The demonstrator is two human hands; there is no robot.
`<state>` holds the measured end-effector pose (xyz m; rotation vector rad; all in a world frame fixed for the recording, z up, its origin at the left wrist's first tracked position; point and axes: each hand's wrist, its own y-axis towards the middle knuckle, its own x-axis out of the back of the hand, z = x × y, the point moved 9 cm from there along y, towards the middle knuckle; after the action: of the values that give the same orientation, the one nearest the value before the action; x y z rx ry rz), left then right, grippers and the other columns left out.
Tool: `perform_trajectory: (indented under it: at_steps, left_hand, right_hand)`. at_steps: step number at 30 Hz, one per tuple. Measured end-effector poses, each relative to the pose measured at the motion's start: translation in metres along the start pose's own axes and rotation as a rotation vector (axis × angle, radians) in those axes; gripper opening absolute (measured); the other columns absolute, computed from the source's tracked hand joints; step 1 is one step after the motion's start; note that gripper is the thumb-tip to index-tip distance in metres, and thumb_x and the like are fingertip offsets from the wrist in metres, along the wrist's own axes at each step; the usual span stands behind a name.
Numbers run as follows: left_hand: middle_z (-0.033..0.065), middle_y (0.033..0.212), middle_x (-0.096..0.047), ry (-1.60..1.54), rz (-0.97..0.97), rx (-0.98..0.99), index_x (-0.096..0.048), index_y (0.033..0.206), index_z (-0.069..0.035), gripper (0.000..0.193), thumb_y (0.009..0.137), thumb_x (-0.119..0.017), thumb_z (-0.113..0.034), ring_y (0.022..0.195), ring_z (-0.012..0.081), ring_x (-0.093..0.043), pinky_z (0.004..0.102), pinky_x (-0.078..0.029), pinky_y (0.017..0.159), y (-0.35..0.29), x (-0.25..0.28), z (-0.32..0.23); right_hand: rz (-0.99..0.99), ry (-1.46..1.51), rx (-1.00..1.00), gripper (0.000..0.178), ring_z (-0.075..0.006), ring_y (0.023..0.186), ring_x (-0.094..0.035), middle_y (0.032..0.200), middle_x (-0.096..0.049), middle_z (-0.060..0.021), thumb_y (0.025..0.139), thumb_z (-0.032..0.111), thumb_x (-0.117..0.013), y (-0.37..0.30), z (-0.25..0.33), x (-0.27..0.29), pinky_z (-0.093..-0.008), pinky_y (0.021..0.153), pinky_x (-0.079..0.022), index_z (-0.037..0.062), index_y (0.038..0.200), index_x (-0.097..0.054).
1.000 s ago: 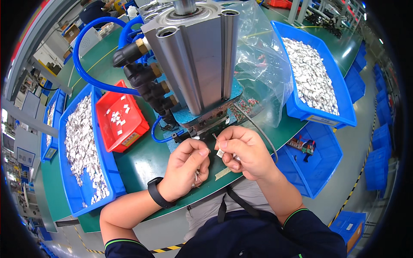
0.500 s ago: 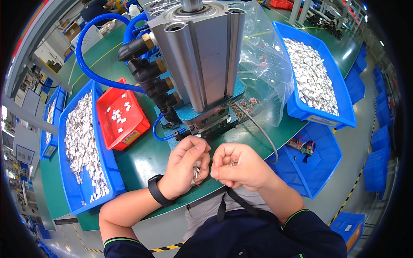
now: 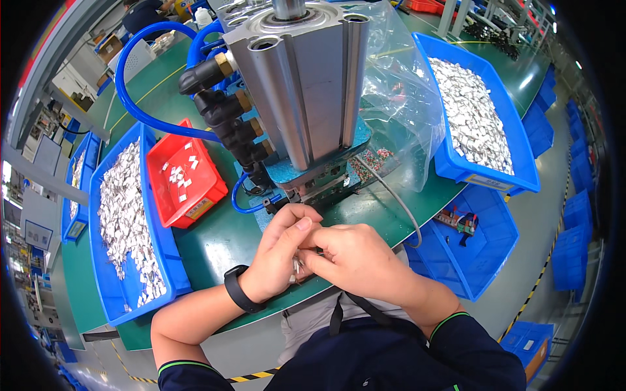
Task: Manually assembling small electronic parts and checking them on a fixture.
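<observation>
Just in front of the metal press (image 3: 300,98), my two hands meet above the near edge of the green table. My left hand (image 3: 274,254), with a black band on its wrist, is closed round several small white parts with thin metal leads (image 3: 297,267), which show between the fingers and palm. My right hand (image 3: 355,254) is closed too, its thumb and fingertips pinched against the fingers of my left hand. What the right fingertips grip is hidden. The press's lower tooling (image 3: 319,189) lies just beyond my fingers.
A blue bin (image 3: 171,257) of small white parts and a red bin (image 3: 212,189) with a few stand left. Another filled blue bin (image 3: 486,177) is far right, above a lower blue bin (image 3: 492,260). Blue air hoses (image 3: 153,124), a grey cable (image 3: 401,205) and clear plastic bag (image 3: 404,98) surround the press.
My right hand has moved left, from slightly apart to touching my left hand, and its fingertips now overlap the left fingers. My left hand has stayed nearly in place with its parts.
</observation>
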<state>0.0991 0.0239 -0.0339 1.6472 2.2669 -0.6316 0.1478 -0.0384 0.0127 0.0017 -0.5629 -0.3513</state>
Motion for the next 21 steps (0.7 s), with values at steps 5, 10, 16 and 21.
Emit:
perform_trajectory:
  at_steps: [5,10,16,21]
  left_hand:
    - [0.0062,0.078,-0.053,-0.085,0.0,0.022,-0.045,0.107,-0.004,0.021,0.097,-0.047,-0.022,0.043,0.0063,-0.038,0.0209,-0.027,0.038,-0.001,-0.002,0.001]
    - [0.0062,0.077,-0.052,-0.046,0.002,-0.011,-0.047,0.104,-0.003,0.014,0.095,-0.052,-0.014,0.041,0.0066,-0.037,0.0216,-0.025,0.036,-0.001,0.0,0.002]
    - [0.0057,0.077,-0.051,-0.045,-0.036,-0.037,-0.05,0.099,-0.003,0.009,0.095,-0.052,-0.011,0.041,0.0064,-0.038,0.022,-0.025,0.035,-0.002,0.005,0.004]
    - [0.0053,0.074,-0.051,-0.062,-0.048,-0.011,-0.051,0.099,-0.003,0.01,0.095,-0.053,-0.012,0.042,0.0063,-0.037,0.0218,-0.025,0.036,-0.003,0.006,0.004]
  right_hand:
    - [-0.053,0.395,-0.147,0.015,-0.0164,0.058,-0.062,0.066,-0.064,-0.0091,0.084,0.011,-0.06,-0.004,-0.013,0.008,-0.0316,0.052,-0.047,-0.0031,0.086,-0.062]
    - [-0.058,0.464,-0.303,0.016,-0.0017,0.058,-0.047,0.063,-0.057,0.0021,0.08,0.013,-0.066,-0.007,-0.044,0.012,-0.02,0.05,-0.038,-0.0021,0.086,-0.063]
    - [-0.143,0.585,-0.264,0.013,-0.0012,0.061,-0.048,0.068,-0.058,0.0029,0.082,0.011,-0.065,-0.009,-0.051,0.015,-0.0188,0.052,-0.038,-0.0014,0.085,-0.063]
    - [-0.085,0.725,-0.289,0.012,-0.0009,0.061,-0.047,0.069,-0.057,0.0035,0.084,0.01,-0.064,-0.012,-0.055,0.003,-0.0186,0.053,-0.038,-0.0014,0.086,-0.063]
